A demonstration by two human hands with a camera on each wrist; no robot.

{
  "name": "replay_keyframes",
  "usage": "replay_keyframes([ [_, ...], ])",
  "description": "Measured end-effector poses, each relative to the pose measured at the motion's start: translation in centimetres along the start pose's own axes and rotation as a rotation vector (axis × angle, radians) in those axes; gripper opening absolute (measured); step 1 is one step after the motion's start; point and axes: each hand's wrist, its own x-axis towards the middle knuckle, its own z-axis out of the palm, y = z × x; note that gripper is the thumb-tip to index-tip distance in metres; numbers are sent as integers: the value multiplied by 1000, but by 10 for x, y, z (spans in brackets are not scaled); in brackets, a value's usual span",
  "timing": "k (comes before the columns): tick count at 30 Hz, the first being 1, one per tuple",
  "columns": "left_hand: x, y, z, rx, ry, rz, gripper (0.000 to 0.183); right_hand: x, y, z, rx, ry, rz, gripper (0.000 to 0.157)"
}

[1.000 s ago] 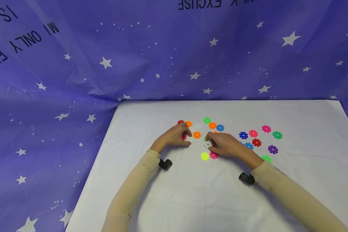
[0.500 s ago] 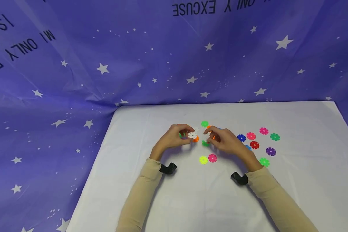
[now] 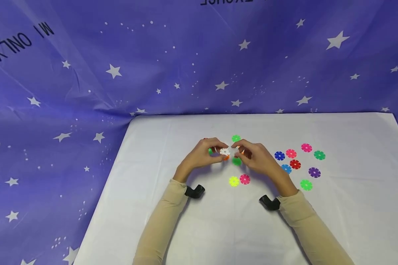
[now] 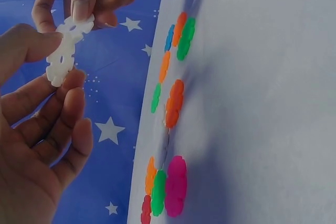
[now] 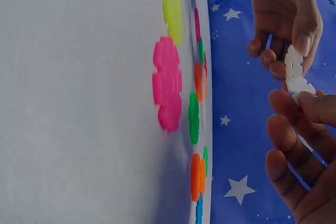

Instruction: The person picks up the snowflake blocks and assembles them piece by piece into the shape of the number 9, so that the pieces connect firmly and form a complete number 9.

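Note:
My left hand [image 3: 200, 154] pinches a white notched plastic disc [image 3: 224, 151] between thumb and fingers, raised over the table. Facing it, my right hand [image 3: 258, 159] pinches a second white notched disc [image 3: 233, 151]. The two discs meet edge to edge and overlap at their rims in the left wrist view, where the left disc [image 4: 61, 60] stands below the right disc [image 4: 76, 27]. Fingertips cover part of each. Under the hands lie an orange disc [image 3: 226, 158] and a green disc [image 3: 237, 161], partly hidden.
A yellow disc [image 3: 234, 181] and a pink disc [image 3: 245, 179] lie nearer on the white table [image 3: 199, 228]. To the right is a loose group with red [image 3: 295, 164], purple [image 3: 314, 172] and several other discs. A starry purple cloth [image 3: 185, 55] hangs behind.
Both hands have lifted their white discs from the table and come together, bringing the discs edge to edge. The head view has shifted slightly.

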Motion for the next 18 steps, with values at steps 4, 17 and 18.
replay_keyframes([
  [4,1,0,-1,-54,-6,-19,29,1,-1,3,-2,44,-36,27],
  [17,0,3,2,-158,-24,-79,28,0,-1,9,60,134,-47,24],
  [18,0,5,2,-161,-18,-92,28,0,0,10,60,130,-48,24],
])
